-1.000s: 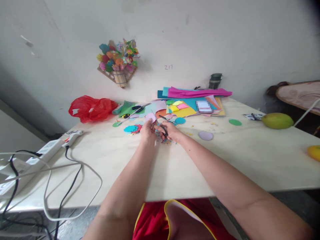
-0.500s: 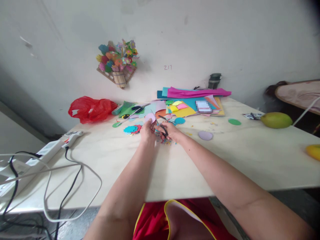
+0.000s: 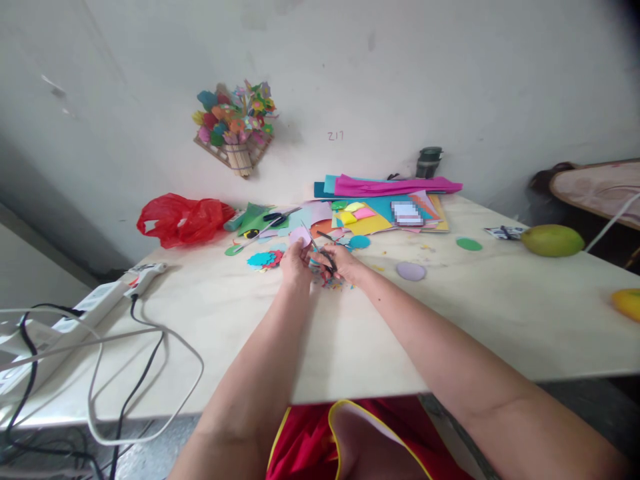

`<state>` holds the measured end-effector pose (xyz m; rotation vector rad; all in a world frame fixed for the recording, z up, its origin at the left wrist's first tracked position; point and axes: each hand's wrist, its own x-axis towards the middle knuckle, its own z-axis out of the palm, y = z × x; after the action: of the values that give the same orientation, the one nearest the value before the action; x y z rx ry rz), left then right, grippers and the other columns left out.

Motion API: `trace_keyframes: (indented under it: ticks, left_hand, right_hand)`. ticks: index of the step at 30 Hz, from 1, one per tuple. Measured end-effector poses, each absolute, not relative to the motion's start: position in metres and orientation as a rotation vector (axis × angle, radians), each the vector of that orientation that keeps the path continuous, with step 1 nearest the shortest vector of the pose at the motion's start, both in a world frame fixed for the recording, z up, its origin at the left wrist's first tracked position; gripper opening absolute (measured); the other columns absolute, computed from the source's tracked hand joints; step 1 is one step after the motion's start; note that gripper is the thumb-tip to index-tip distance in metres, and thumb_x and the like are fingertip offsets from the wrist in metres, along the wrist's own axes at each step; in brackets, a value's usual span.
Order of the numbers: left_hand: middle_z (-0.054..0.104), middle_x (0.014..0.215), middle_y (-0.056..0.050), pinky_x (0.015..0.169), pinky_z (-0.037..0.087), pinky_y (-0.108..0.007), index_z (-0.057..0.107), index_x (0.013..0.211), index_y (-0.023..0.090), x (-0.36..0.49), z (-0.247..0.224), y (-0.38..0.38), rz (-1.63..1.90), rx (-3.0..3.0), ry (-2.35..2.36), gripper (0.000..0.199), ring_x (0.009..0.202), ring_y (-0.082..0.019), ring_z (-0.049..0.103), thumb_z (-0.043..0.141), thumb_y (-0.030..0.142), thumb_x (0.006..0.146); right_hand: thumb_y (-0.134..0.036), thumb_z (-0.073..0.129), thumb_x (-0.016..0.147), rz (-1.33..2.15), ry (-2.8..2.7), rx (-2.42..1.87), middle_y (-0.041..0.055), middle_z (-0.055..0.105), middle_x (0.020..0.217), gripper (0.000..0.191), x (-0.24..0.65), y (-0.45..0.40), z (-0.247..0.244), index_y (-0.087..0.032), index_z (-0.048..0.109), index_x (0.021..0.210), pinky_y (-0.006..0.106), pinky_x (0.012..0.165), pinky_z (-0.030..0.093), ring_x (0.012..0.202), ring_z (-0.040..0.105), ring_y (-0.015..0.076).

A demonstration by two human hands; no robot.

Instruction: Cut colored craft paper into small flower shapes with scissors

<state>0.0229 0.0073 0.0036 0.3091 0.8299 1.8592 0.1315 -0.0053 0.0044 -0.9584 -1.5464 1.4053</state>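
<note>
A pale grey wall [image 3: 300, 60], scuffed and faintly stained, rises behind the far edge of the worktop [image 3: 360, 340], whose whitish surface carries soft grey, marble-like veining. Small reddish digits [image 3: 336, 136] are written on it, and to their left hangs a bouquet decoration [image 3: 239, 127] of colourful flowers on a slatted backing. A plain pale panel [image 3: 35, 250] stands beyond the left edge; past the far right corner is furniture [image 3: 595, 192] with a pinkish, patterned surface. Grey floor [image 3: 145, 453] shows below the near left corner. The light is soft and dull.
</note>
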Motion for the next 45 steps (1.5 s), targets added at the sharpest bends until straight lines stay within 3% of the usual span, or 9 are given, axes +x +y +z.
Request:
trace_keyframes:
  ticks: [13, 26, 45]
  left_hand:
    - [0.063, 0.061, -0.001, 0.066, 0.052, -0.024, 0.059, 0.065, 0.015, 0.0225, 0.0027, 0.0095, 1.910, 0.348, 0.849, 0.008, 0.057, -0.012, 0.064, 0.064, 0.008, 0.067]
    - [0.066, 0.065, -0.003, 0.059, 0.049, -0.021, 0.062, 0.069, 0.014, 0.0206, 0.0064, 0.0065, 1.834, 0.396, 0.885, 0.009, 0.058, -0.012, 0.065, 0.058, 0.006, 0.067]
    - [0.059, 0.061, 0.001, 0.059, 0.048, -0.023, 0.057, 0.062, 0.017, 0.0212, -0.0003, 0.0071, 1.846, 0.499, 0.909, 0.014, 0.058, -0.011, 0.059, 0.070, 0.017, 0.055]
  right_hand:
    - [-0.034, 0.074, 0.071, 1.424, -1.497, -0.986, -0.0063, 0.046, 0.040, 0.030, 0.1309, -0.0074, 0.0086, -0.016, 0.052, 0.062, 0.016, 0.025, 0.019, 0.028, 0.041, 0.0057]
    - [-0.033, 0.073, 0.073, 1.410, -1.503, -0.970, -0.0053, 0.049, 0.040, 0.028, 0.1344, -0.0059, 0.0085, -0.015, 0.052, 0.066, 0.015, 0.026, 0.017, 0.029, 0.041, 0.0058]
    - [-0.038, 0.069, 0.078, 1.444, -1.437, -0.898, -0.0044, 0.051, 0.044, 0.029, 0.1353, -0.0043, 0.0055, -0.016, 0.052, 0.069, 0.015, 0.025, 0.021, 0.031, 0.044, 0.0059]
